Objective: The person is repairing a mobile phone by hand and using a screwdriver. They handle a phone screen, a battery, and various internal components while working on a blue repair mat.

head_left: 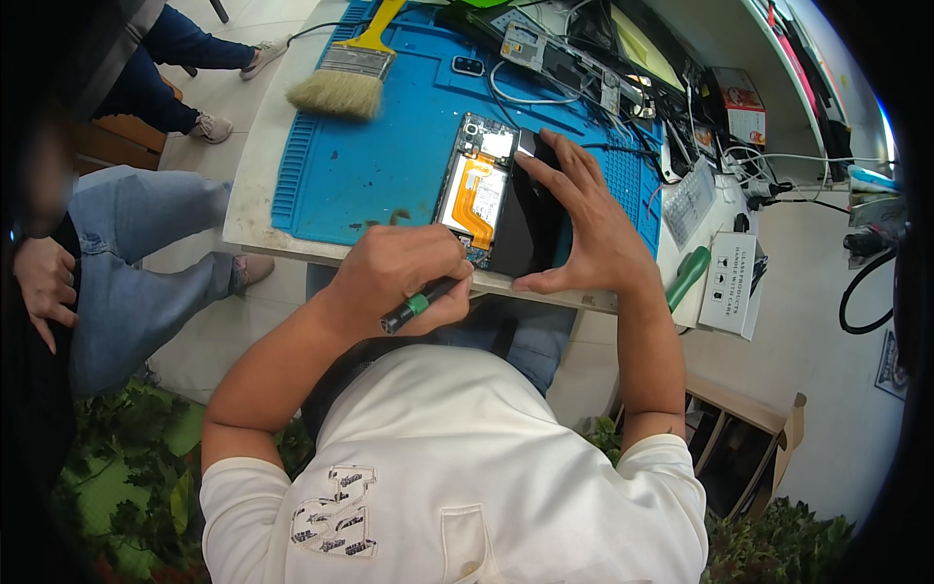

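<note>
On the cluttered repair bench, a bright blue rubber work mat lies before a seated person in a cream shirt, with a yellow-handled, pale-bristled brush on its left side. The opened rectangular smartphone, its flat orange ribbon cable exposed, lies near the mat's front edge, just beside a flat, glossy black panel; whether the two are joined cannot be told. The person's left hand is closed around a slim dark tool with a green band at the phone's lower end, its working tip hidden by the fingers. The right hand is spread over the panel, fingers at the upper part and thumb by the lower edge; how firmly it presses cannot be told. The step in hand looks like close work on the lower internals. The next move seems to call for a steady brace from the right and small, light tool strokes clear of the cable.
</note>
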A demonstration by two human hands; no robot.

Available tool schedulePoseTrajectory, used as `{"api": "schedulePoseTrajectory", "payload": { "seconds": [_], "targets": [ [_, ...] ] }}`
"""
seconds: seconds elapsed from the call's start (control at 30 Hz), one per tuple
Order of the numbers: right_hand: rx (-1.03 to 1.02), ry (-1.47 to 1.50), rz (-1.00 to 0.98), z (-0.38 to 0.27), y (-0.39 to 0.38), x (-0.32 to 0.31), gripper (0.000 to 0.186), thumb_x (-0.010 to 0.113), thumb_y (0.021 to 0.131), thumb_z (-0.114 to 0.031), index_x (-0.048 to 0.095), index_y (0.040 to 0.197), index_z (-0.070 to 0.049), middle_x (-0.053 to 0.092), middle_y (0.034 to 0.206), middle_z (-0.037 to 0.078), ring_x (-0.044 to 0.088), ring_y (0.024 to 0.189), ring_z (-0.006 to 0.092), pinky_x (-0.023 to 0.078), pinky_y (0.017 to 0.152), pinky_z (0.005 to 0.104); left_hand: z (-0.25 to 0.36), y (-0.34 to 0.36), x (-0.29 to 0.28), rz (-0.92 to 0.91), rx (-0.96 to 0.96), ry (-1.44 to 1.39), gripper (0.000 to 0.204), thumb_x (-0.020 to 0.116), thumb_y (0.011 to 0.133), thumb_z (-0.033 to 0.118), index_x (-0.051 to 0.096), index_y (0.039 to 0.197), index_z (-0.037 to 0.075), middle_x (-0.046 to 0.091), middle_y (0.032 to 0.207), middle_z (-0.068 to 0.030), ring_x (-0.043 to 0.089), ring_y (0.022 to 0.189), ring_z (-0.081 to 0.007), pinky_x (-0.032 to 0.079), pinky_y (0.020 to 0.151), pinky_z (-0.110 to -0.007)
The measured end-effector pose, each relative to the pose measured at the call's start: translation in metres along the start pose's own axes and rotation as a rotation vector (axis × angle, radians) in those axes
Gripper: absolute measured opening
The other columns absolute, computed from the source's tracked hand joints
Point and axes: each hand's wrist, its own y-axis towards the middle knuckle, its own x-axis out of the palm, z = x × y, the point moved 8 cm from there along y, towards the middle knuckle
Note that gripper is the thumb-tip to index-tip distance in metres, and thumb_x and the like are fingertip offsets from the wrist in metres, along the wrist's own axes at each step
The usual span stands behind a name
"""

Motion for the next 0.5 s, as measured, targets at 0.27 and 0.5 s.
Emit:
{"api": "schedulePoseTrajectory", "payload": {
  "seconds": [0.27,0.5],
  "targets": [
    [-0.009,0.004,-0.002,0.0005,0.0008,0.0007,0.132,0.103,0.055,-0.061,0.051,0.170,-0.020,0.039,0.178,0.022,0.036,0.164,0.0506,0.044,0.129,0.0638,0.0015,-0.0011,0.0003,0.018,0.027,0.006,0.023,0.086,0.073,-0.002,0.071,0.088,0.006,0.077,0.085,-0.0083,0.076,0.068,-0.0240,0.058,0.059,-0.033],
    [0.002,0.029,0.009,0.0019,0.0002,0.0012,0.135,0.103,0.053,-0.063,0.052,0.171,-0.020,0.041,0.178,0.022,0.037,0.163,0.0520,0.040,0.130,0.0646,0.0015,-0.0006,-0.0003,0.022,0.034,-0.005,0.022,0.086,0.073,-0.002,0.071,0.088,0.006,0.078,0.086,-0.0089,0.076,0.069,-0.0240,0.059,0.060,-0.033]
  ]
}}
